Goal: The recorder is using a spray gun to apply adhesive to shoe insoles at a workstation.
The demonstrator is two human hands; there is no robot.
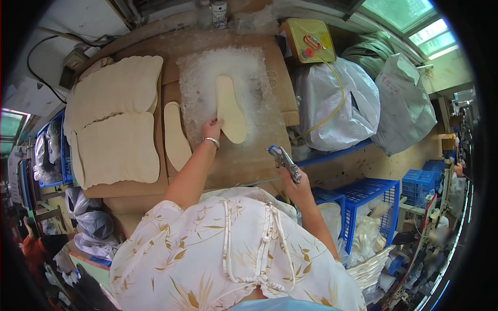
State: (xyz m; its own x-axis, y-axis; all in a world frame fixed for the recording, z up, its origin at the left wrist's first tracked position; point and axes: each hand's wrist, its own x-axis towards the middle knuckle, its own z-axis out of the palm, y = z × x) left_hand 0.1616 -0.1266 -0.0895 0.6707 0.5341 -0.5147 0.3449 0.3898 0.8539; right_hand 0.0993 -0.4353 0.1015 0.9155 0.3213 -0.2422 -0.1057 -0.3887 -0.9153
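Observation:
A cream insole (228, 111) lies on a whitish, crusted patch (199, 78) of the brown cardboard-topped table. My left hand (211, 128), a bracelet at its wrist, pinches the lower left edge of this insole. In my right hand (296, 186) is a metal spray gun (284, 163), held near the table's front edge with its blue-tipped nozzle end toward the insole. A second insole, or small pile of them, (176, 135) lies left of the patch. Farther left, cream insoles stand in wide stacked rows (116, 150). The spray gun's trigger is hidden by my fingers.
A yellow can (309, 39) stands at the back right, and a yellow hose (340, 96) runs down from it across white plastic sacks (337, 103). Blue plastic crates (371, 189) with bagged goods stand at my right. A bottle (219, 14) is at the far edge.

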